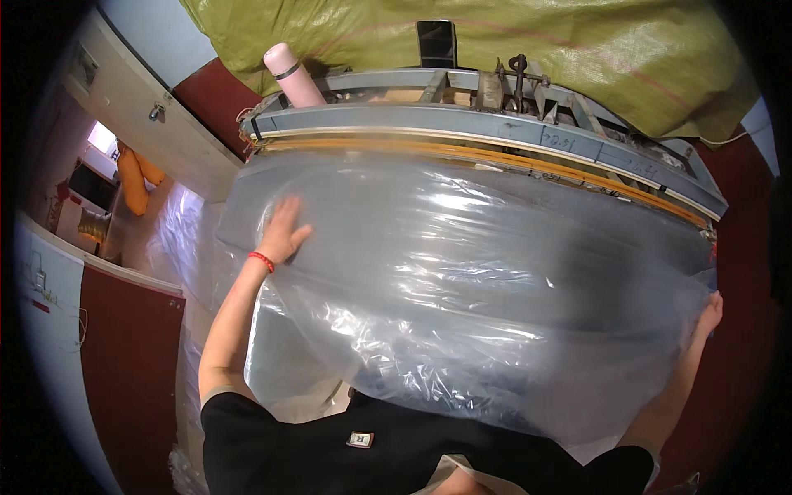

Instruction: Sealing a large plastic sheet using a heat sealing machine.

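A wide sheet of clear plastic film (462, 272) stretches across the grey work surface in front of me, wrinkled and shiny toward my body. My left hand (285, 233), with a red beaded bracelet at the wrist, lies on the film's left part, fingers extended and thumb apart. At the far right edge, my right hand (709, 313) is closed on the film's border, and its fingertips are partly hidden. The film hangs down between my arms, close to my black shirt.
Behind the film runs a long metal bar (412, 120) with orange strips (462, 154) along it. A pink bottle (294, 76), a black phone (436, 44) and a metal clamp (520, 78) are at the back, near yellow-green woven sheeting (594, 58). At left is an open door (157, 99).
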